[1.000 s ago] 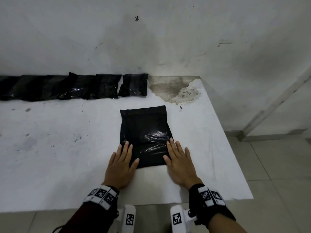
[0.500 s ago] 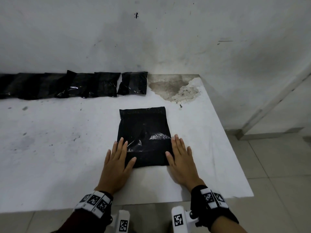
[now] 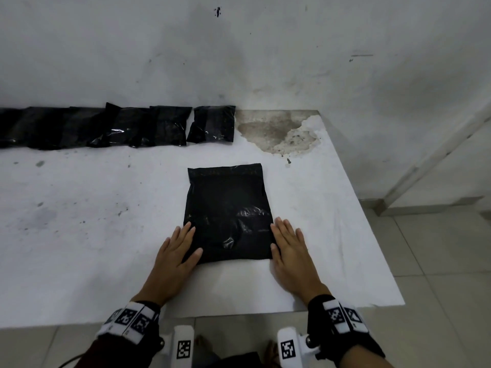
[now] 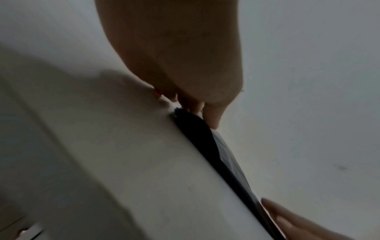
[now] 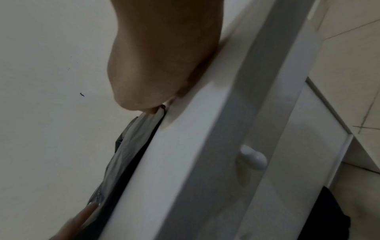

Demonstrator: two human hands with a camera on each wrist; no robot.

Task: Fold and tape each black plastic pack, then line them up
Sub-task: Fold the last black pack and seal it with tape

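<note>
My left hand (image 3: 176, 254) and right hand (image 3: 291, 249) lie flat on the white table (image 3: 79, 235), fingers straight and relaxed, gripping nothing. They flank the near end of a black plastic pack (image 3: 227, 211), which lies flat near the table's right side. My left thumb and fingertips rest on the pack's near left corner; my right hand presses along its near right edge, thumb at the corner. Marker-printed bands wrap both my wrists at the table's near edge.

From the left wrist, my fingers (image 4: 211, 116) meet the thin dark edge of the pack (image 4: 205, 142) on the tabletop. From the right wrist, my thumb tip touches the glossy pack (image 5: 131, 146) at the table's surface.

Farther off, a row of black packs (image 3: 119, 127) lines the far edge against the white wall (image 3: 239, 62), stretching out of view on the left, the rightmost (image 3: 212, 124) set slightly apart. Just right of it, a worn, stained patch (image 3: 276, 132) marks the table's far right corner. Grey floor tiles (image 3: 438, 261) show on the right.
</note>
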